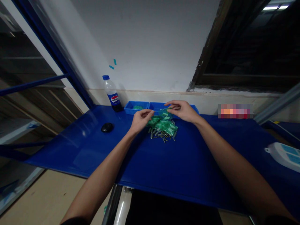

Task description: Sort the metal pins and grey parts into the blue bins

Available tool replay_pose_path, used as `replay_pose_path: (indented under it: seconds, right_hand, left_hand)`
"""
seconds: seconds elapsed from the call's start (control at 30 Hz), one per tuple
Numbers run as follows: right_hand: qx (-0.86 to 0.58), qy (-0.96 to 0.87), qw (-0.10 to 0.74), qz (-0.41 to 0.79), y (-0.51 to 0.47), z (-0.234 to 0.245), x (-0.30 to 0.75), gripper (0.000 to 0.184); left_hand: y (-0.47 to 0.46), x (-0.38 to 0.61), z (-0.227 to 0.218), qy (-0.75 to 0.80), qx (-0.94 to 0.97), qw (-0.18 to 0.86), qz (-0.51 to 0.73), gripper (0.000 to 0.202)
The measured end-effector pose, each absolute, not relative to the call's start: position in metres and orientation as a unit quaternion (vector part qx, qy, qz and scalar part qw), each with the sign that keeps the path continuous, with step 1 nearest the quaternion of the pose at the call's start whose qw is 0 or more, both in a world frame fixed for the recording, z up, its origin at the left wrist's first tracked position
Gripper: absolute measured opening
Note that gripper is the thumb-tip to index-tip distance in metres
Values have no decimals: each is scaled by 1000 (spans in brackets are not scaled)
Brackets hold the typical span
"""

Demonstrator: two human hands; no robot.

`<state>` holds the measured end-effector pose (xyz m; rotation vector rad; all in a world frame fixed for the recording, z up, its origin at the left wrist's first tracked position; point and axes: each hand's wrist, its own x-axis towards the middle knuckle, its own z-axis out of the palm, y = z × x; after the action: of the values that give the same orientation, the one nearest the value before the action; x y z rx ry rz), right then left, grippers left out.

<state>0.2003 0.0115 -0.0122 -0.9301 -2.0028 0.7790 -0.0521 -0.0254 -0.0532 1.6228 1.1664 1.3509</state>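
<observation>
On the blue table is a pile of small green translucent plastic bags [167,126], with small grey cylinders and thin brass-coloured pins [164,136] loose at its near side. My left hand [141,120] is at the pile's left edge, thumb and forefinger pinched on a green bag; the fingertips partly hide it. Above the far right of the pile is my right hand [182,110], fingers curled, with its fingertips at another piece of green film [164,112] that it seems to grip. What lies inside the film is too small to tell.
Behind the pile stands a blue divided tray [131,110], green pieces in its left compartment. To its left are a cola bottle [114,98] and a black mouse [107,127]. A blurred red box [235,111] and a white device [284,154] are at right.
</observation>
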Motion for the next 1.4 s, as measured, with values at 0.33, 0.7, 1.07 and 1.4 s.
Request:
replay_pose_path:
  seconds: [0.33, 0.7, 1.07, 1.4]
  right_hand:
    - [-350, -736, 380, 436, 3, -10, 191, 43]
    - [-373, -849, 213, 307, 14, -20, 212, 49]
    - [-356, -892, 166, 226, 19, -28, 210, 46]
    - [-381, -874, 247, 175, 17, -15, 214, 22]
  left_hand:
    - [-41, -44, -39, 392, 685, 414, 454, 39]
    - [-23, -57, -48, 428, 557, 430, 567, 41]
    - [-14, -70, -54, 481, 463, 480, 569, 39]
    - [-15, -64, -56, 468, 532, 440, 552, 33]
